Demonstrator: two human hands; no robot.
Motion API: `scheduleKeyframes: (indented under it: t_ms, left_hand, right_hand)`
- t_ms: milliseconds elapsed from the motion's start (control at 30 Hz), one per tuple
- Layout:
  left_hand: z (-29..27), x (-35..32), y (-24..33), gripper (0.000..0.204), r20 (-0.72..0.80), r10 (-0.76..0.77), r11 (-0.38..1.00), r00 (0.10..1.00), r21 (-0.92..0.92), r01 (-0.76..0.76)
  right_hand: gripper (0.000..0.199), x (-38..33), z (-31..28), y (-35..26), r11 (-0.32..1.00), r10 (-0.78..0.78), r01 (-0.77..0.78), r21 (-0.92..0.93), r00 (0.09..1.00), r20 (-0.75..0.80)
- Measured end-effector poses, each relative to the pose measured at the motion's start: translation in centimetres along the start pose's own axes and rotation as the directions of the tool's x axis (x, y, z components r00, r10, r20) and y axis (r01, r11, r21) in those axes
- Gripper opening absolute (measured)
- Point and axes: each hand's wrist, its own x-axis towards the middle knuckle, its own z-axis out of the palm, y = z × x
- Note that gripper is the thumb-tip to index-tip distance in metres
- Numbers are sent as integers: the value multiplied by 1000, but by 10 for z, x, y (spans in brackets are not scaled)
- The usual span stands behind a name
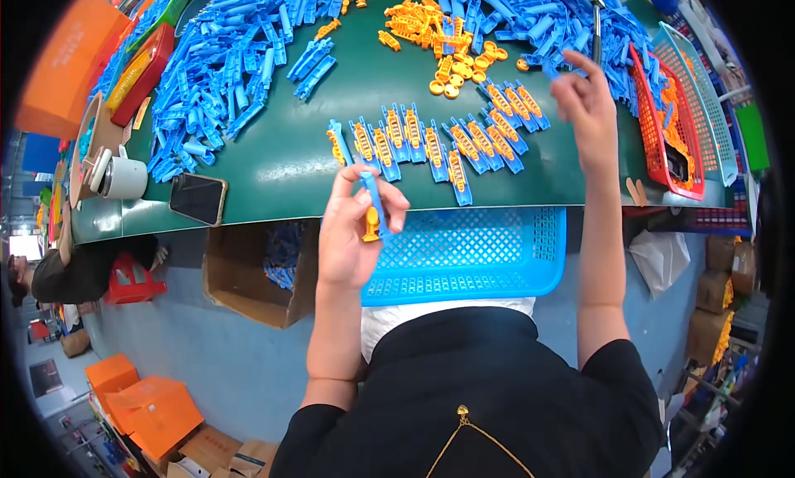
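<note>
My left hand is closed near the table's front edge. It grips slim blue plastic parts with orange pieces on them; one part points up past the fingers. Raised over the right side of the table, my right hand pinches a small blue plastic piece at its fingertips, blurred by motion. Between the hands, several blue parts with orange inserts lie in slanting rows on the green table. Loose orange parts and round orange caps are heaped beyond them.
Big heaps of blue parts cover the far left and far right. A red basket stands at the right, a phone and mug at the left. Below the edge are a blue basket and a cardboard box.
</note>
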Motion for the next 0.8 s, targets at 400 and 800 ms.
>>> scheduleKeyframes:
  t_ms: [400, 800]
  left_hand:
    - [36, 0, -34, 33, -49, -173, 970, 984, -183, 161]
    - [35, -1, -42, 18, -88, -136, 982, 987, -148, 122]
  right_hand:
    - [36, -89, -36, 45, 362, -186, -6, -932, 979, -78]
    - [31, -101, -20, 8, 800, -33, -96, -593, 979, -203]
